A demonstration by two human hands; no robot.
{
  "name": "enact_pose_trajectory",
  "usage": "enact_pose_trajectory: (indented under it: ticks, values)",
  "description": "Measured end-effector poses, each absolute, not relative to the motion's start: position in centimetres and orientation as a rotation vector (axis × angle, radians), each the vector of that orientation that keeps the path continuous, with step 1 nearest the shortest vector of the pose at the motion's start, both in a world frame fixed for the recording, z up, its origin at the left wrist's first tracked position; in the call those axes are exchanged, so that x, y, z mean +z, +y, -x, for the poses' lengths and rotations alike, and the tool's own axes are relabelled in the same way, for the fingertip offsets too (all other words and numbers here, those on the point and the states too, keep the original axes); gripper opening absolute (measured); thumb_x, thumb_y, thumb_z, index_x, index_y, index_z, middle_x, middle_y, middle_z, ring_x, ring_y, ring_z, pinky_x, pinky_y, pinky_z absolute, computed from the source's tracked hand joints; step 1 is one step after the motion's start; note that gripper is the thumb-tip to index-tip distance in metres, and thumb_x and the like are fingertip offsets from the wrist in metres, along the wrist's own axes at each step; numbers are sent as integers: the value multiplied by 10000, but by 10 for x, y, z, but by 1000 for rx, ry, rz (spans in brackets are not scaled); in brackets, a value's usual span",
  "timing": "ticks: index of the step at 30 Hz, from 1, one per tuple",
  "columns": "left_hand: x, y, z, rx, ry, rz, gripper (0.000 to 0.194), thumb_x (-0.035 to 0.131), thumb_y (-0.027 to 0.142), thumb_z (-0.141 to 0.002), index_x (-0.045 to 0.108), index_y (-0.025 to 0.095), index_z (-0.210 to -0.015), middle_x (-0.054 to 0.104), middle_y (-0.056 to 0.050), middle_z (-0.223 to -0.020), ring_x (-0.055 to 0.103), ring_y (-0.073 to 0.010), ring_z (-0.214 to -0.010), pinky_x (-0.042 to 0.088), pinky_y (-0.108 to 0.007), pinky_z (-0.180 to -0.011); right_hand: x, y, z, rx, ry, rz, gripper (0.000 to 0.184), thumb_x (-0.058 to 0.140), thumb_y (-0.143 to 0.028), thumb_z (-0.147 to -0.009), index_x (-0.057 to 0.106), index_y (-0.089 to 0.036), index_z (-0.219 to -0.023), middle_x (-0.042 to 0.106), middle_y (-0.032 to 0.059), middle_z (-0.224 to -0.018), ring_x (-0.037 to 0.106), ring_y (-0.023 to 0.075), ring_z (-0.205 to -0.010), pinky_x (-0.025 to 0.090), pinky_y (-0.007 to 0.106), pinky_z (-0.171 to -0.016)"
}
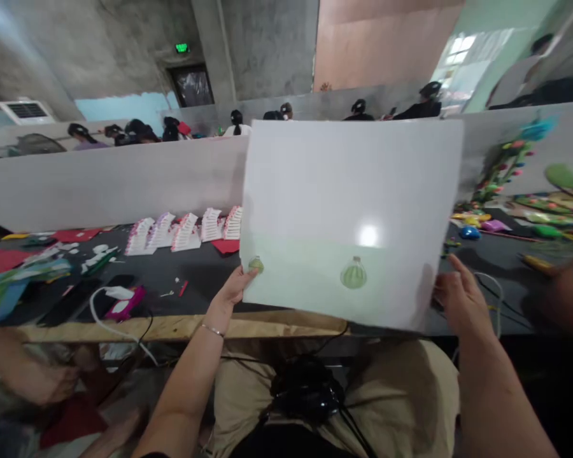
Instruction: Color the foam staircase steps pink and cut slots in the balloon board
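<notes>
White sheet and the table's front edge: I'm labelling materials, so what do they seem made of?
White sheet: coated card or plastic, perhaps; glossy, with a bright glare spot.
Front edge: probably wood, possibly tape-covered; duller, tan and streaked.

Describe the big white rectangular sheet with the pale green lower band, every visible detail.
The big white rectangular sheet looks smooth and glossy, with a bright glare spot above the green band. Two rounded green motifs mark that band, the left one smaller. It is held up, slightly slanted, before the dark tabletop. The left hand pinches its left edge; the right hand is at its right edge.
</notes>
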State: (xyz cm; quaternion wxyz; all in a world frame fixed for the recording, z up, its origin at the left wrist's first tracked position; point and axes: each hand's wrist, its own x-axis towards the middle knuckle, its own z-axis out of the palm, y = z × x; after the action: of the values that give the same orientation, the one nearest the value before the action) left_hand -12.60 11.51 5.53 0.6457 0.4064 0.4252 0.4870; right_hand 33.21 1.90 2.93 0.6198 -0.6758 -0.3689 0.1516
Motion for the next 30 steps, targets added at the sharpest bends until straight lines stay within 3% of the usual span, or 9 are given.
enact_pose_trajectory:
  ticks: [2,6,9,11,14,16,22,26,30]
  values:
    - [61,133,121,1200,925,-927,572,956,395,-435,694,151,-881,761,-46,-784,697,-175,-684,581,-299,-720,21,26,-333,338,-845,1547,697,392,-722,-819,550,-171,-1215,690,104,-826,652,188,-658,540,335,-618]
    - [73,171,107,1425,804,-918,601,964,406,-418,713,185,-917,778,-46,-864,734,-217,-861,581,-332,-872,-8,27,-309,315,-1049,1665,624,472,-783,-736,633,-184,-802,651,62,-602,589,183,-507,477,304,-507]
    - [80,196,92,1589,723,-925,576,963,380,-440,728,182,-927,786,-63,-910,727,-248,-978,551,-372,-969,-21,31,-276,323,-1313,1746,526,447,-683,-827,611,-218,-646,646,63,-564,600,201,-526,451,300,-514]
    - [83,208,82,1651,700,-933,561,957,368,-464,731,182,-943,786,-74,-960,710,-254,-1041,529,-382,-1004,-22,40,-253,311,-1503,1762,438,424,-546,-906,632,-226,-692,689,75,-671,638,213,-641,487,314,-623]
    - [83,220,74,1713,694,-936,583,957,374,-466,731,177,-967,781,-89,-1019,696,-256,-1080,518,-383,-1016,-15,63,-224,306,-1818,1732,224,526,-317,-887,679,-225,-1022,717,98,-1070,639,240,-1017,484,337,-884]
    - [81,225,74,1735,712,-929,590,957,390,-459,731,176,-960,783,-88,-1003,705,-251,-1052,529,-372,-996,-9,80,-211,307,-1984,1750,322,619,-212,-800,654,-202,-1120,679,124,-1169,597,263,-1118,449,356,-962]
    - [74,228,90,1704,737,-857,523,945,354,-509,724,199,-958,783,-42,-891,735,-207,-921,554,-357,-954,-1,112,-197,311,-2141,1916,376,629,-76,-695,619,-141,-1066,680,180,-1052,625,290,-976,457,341,-818]
    - [75,224,92,1717,738,-853,488,947,375,-498,727,197,-895,782,-55,-904,735,-201,-883,561,-347,-944,0,115,-203,377,-2111,1906,389,619,-127,-746,579,-118,-1133,695,162,-1016,645,253,-901,457,299,-750]
    - [84,224,90,1777,730,-861,494,943,345,-510,731,208,-934,782,-55,-984,726,-182,-932,554,-308,-941,-1,116,-218,463,-2031,1868,408,580,-214,-837,531,-143,-1235,710,88,-948,648,191,-807,471,260,-698]
